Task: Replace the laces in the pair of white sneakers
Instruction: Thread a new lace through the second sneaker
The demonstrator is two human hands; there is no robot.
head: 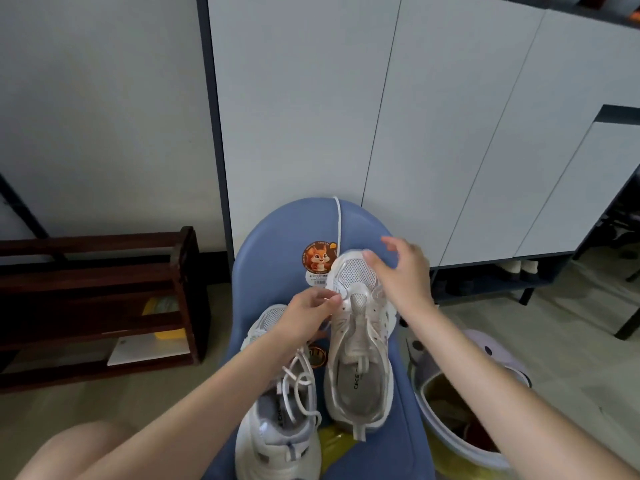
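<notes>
Nearest me, at the stool's (pixel 273 237) near edge, the laced sneaker (pixel 277 424) lies with its laces (pixel 299 382) loose. Just beside it the unlaced sneaker (pixel 360 341) points at the far edge. My left hand (pixel 308 317) pinches something small, probably a lace tip, at its front eyelets. My right hand (pixel 401 268) rests open-fingered on the toe. A white lace (pixel 338 223) trails over the far edge. I judge it soft and floppy; best held by its stiff tip.

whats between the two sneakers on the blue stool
In the head view, a round orange sticker on the blue stool shows in the gap between the laced sneaker and unlaced sneaker.
</notes>
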